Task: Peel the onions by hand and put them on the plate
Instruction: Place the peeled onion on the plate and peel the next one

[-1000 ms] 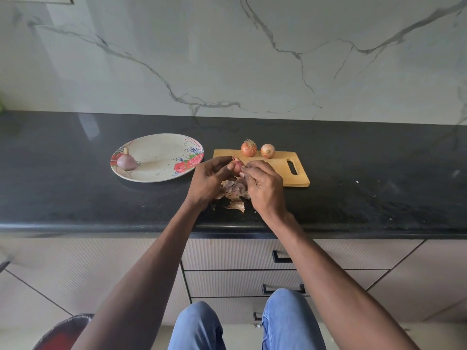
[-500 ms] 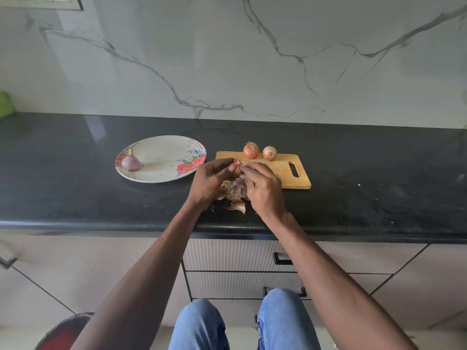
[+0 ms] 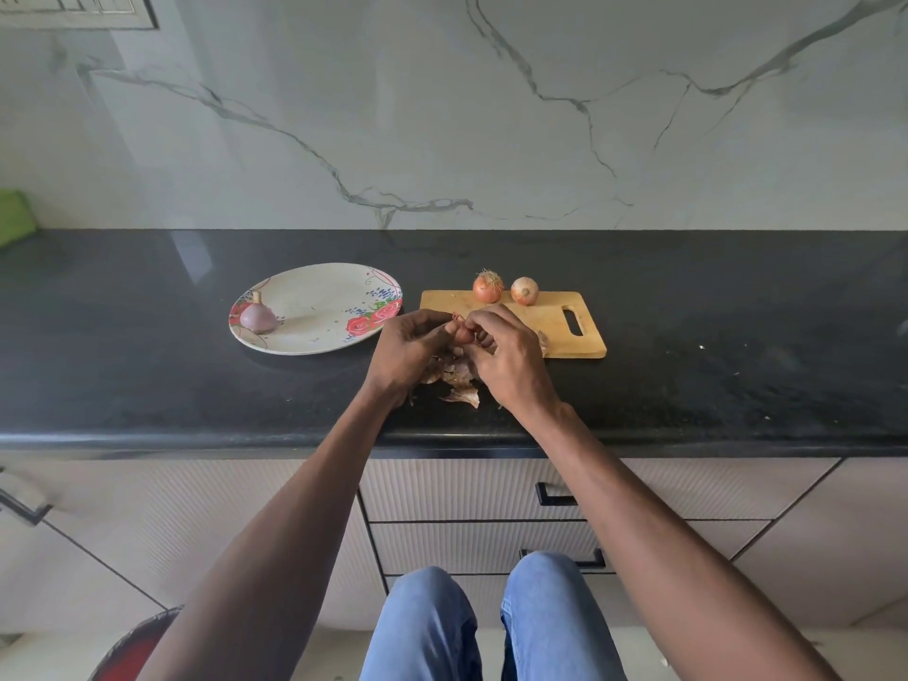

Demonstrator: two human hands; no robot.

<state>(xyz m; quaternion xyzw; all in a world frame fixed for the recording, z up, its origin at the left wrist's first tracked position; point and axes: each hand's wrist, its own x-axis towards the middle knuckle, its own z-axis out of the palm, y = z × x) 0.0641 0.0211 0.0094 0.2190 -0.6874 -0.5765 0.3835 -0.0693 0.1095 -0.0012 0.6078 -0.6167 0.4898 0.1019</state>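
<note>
- My left hand (image 3: pixel 410 349) holds the onion (image 3: pixel 461 332) above the tabletop (image 3: pixel 147 385), just near the board (image 3: pixel 550 326); my right hand (image 3: pixel 506 356) pinches its skin at the top.
- One peeled onion (image 3: pixel 258 318) lies on the plate (image 3: pixel 319 336), at the left.
- Two unpeeled onions (image 3: pixel 488 287) sit at the board's far edge.
- Risk: the skin may tear off in small bits, since it looks dry and thin.
- Risk: a hard pull may slip the onion out of my left grip onto the peels (image 3: pixel 459 380).
</note>
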